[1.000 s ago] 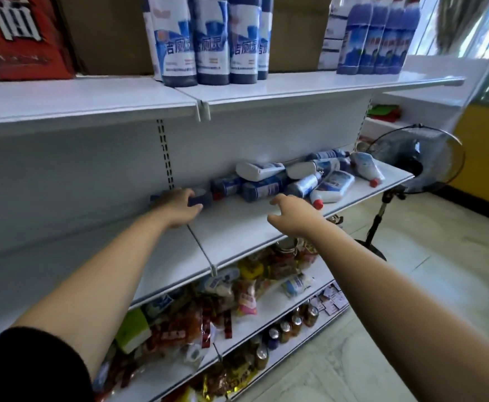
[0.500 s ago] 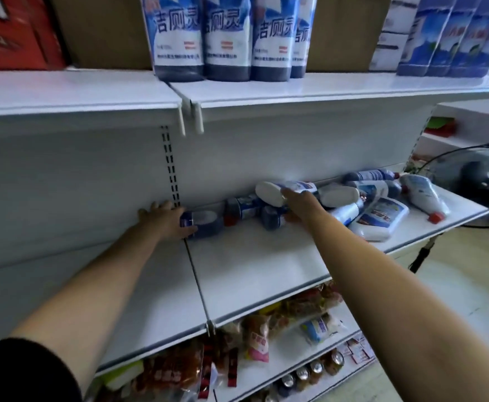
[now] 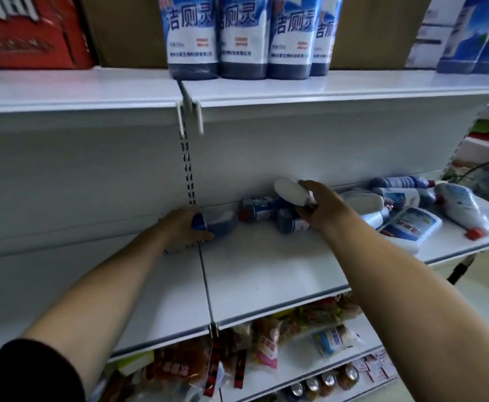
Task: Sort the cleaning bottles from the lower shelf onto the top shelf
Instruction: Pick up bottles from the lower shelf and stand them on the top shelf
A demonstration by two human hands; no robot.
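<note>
Right hand (image 3: 323, 208): fingers curled round white bottle (image 3: 288, 190), over heap of lying bottles (image 3: 399, 216). Left hand (image 3: 183, 227): fingers wrapped on dark blue bottle (image 3: 221, 224), lying at back of lower shelf (image 3: 266, 274). Top shelf (image 3: 324, 85) carries upright bottles (image 3: 240, 39)

Under both hands, the lower shelf (image 3: 266, 274) looks like smooth painted metal; the white bottle (image 3: 291, 190) in the right hand (image 3: 323, 208) is glossy plastic.
</note>
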